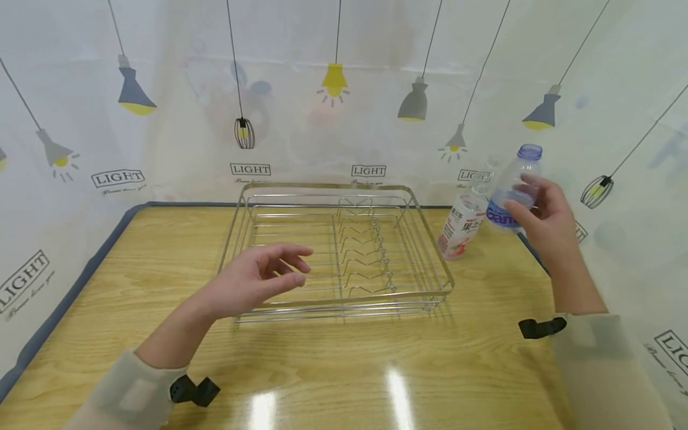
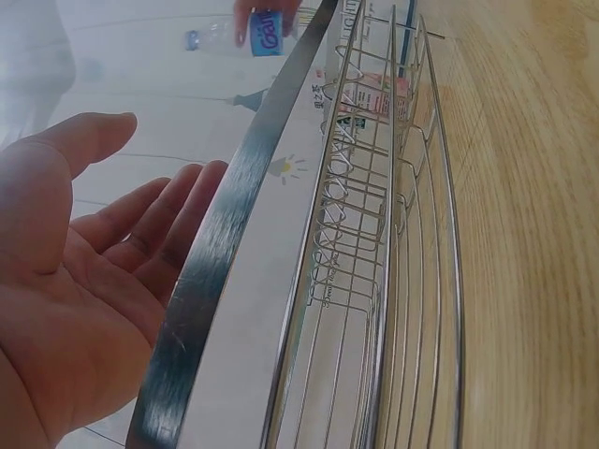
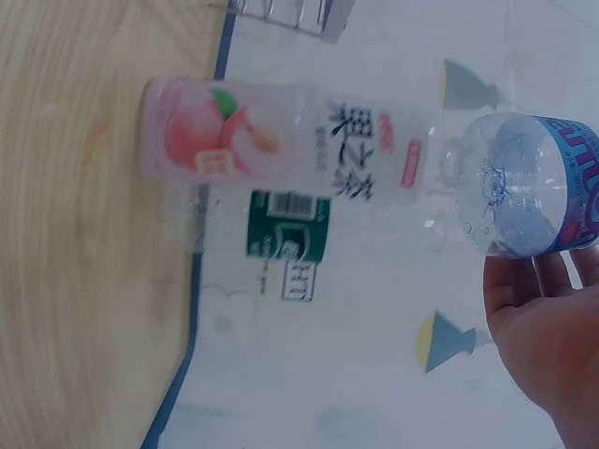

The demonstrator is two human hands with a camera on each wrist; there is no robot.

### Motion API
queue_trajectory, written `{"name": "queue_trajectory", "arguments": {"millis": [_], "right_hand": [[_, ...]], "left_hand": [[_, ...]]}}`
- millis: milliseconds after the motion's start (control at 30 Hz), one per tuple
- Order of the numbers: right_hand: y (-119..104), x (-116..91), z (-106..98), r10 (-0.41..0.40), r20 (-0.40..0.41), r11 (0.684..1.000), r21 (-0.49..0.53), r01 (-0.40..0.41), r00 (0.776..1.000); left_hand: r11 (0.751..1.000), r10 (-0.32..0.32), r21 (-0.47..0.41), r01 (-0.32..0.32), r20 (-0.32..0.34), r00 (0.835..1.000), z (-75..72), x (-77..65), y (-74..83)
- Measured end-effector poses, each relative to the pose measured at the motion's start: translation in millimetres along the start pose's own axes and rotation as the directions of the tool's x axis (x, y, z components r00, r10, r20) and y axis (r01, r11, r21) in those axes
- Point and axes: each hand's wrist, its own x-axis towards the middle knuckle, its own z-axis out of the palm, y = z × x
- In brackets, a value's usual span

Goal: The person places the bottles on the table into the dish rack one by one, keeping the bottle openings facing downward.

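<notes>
My right hand (image 1: 548, 221) grips a clear plastic bottle (image 1: 513, 191) with a blue label and an uncapped blue neck, held up at the right side. In the right wrist view the bottle's underside (image 3: 496, 182) faces the camera. Close by, on the table, stands a peach drink bottle (image 1: 460, 230) with a pink and white label. Another clear bottle with a green label (image 3: 288, 226) shows behind it. My left hand (image 1: 258, 278) is over the left front of a wire dish rack (image 1: 344, 303), fingers loosely bent with nothing in them.
The rack, with a flat metal rim (image 2: 225, 234) and a row of wavy wire dividers (image 1: 371, 245), sits mid-table. Wood-grain tabletop (image 1: 344, 364) extends around it. A white curtain (image 1: 301, 119) printed with lamps encloses the back and sides.
</notes>
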Motion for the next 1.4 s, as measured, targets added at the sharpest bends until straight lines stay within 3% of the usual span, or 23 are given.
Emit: {"name": "queue_trajectory", "arguments": {"millis": [300,500,700,1033,1400], "right_hand": [[-38.6,-4.9,23.1,-0.15,0.086,0.965,0.231,0.127,0.985],[-62.8,-12.1,43.6,-0.253,0.173,0.921,0.343,0.183,0.952],[-86.9,-18.2,68.6,-0.317,0.274,0.93,0.28,0.24,0.908],[-111.2,-28.7,110.7,-0.32,0.426,0.947,0.178,0.269,0.846],[-127.2,-39.6,143.3,-0.38,0.523,0.924,0.174,0.341,0.762]], "left_hand": [[1.0,0.002,-0.004,-0.002,-0.018,1.0,-1.5,0.1,0.6],[1.0,0.026,-0.008,-0.026,-0.028,0.999,-2.6,4.0,3.1],[0.999,0.045,0.013,-0.044,-0.039,0.998,-3.6,9.7,8.4],[0.998,0.066,0.006,-0.066,-0.052,0.996,-6.4,23.7,26.0],[0.989,0.097,-0.106,-0.106,-0.09,0.991,-7.5,42.1,37.3]]}}
